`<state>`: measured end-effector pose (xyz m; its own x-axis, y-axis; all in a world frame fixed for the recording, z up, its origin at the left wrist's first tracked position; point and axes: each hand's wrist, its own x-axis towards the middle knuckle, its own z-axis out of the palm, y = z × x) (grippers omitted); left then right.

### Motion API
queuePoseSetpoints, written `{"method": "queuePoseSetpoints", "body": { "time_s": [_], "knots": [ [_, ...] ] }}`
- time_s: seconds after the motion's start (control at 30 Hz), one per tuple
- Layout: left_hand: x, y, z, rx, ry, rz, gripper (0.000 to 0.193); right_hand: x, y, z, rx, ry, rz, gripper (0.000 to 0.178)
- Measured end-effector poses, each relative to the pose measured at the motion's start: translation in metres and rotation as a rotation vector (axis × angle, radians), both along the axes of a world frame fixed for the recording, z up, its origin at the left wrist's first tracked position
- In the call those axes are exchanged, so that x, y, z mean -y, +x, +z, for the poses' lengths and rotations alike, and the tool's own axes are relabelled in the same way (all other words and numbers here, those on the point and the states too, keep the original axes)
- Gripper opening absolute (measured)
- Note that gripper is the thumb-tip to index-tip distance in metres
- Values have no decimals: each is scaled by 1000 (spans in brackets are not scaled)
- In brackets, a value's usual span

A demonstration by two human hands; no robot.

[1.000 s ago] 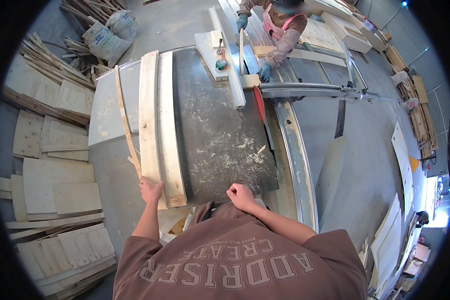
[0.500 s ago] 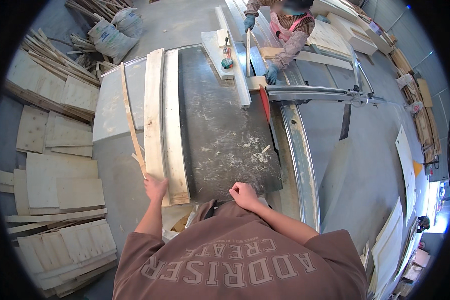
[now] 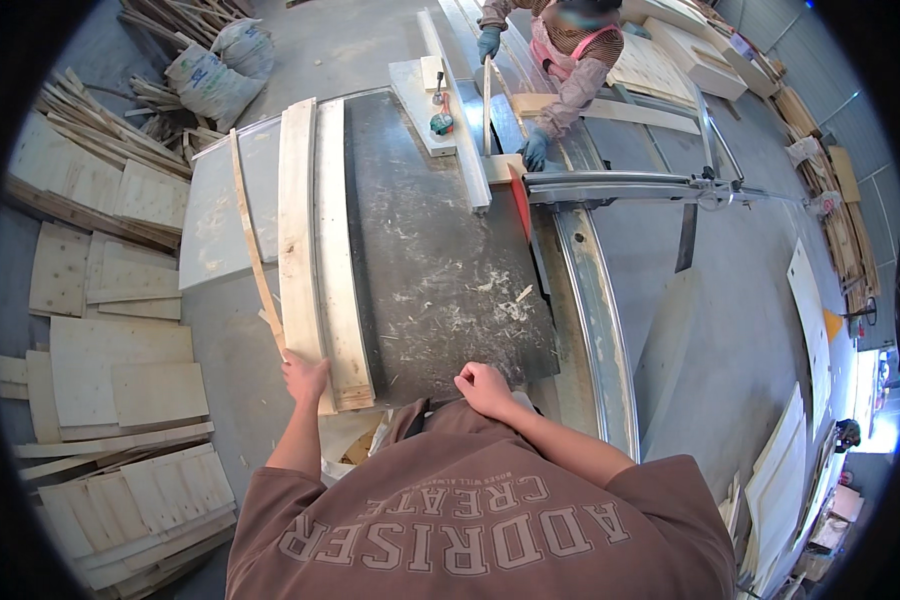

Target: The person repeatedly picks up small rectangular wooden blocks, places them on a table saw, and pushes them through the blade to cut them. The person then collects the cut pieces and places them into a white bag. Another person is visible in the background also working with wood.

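My left hand (image 3: 305, 378) is at the near left corner of the dark saw table (image 3: 420, 250). Its fingers are closed round the near end of a thin wooden strip (image 3: 253, 238), against the side of a long pale board (image 3: 299, 230). Alongside, to the right, lies a second pale board (image 3: 340, 270). My right hand (image 3: 486, 389) is curled into a loose fist at the table's near edge, with nothing visible in it. Across the table, a co-worker's gloved hands (image 3: 534, 152) are on wooden pieces beside the metal fence (image 3: 457, 120) and a red guard (image 3: 520, 200).
Sawdust and chips (image 3: 500, 295) are scattered over the table. A green-and-red tool (image 3: 441, 122) sits on the pale block behind the fence. A metal rail (image 3: 610, 188) extends to the right. Stacked wooden panels (image 3: 120, 350) line the left floor; white sacks (image 3: 215, 80) stand far left.
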<state>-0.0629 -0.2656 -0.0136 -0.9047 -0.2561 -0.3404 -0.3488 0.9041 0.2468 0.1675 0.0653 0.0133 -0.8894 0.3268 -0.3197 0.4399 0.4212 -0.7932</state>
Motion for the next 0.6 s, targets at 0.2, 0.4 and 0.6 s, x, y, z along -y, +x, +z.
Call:
{"method": "queuePoseSetpoints", "body": {
  "time_s": [0.2, 0.4, 0.6],
  "knots": [
    [0, 0, 0, 17, 11, 7, 119, 0, -1, -2, 6, 8, 6, 29],
    [-1, 0, -2, 21, 9, 10, 120, 0, -1, -3, 5, 13, 14, 30],
    [1, 0, -4, 4, 4, 3, 120, -1, -1, -7, 14, 40, 20, 27]
  ]
}}
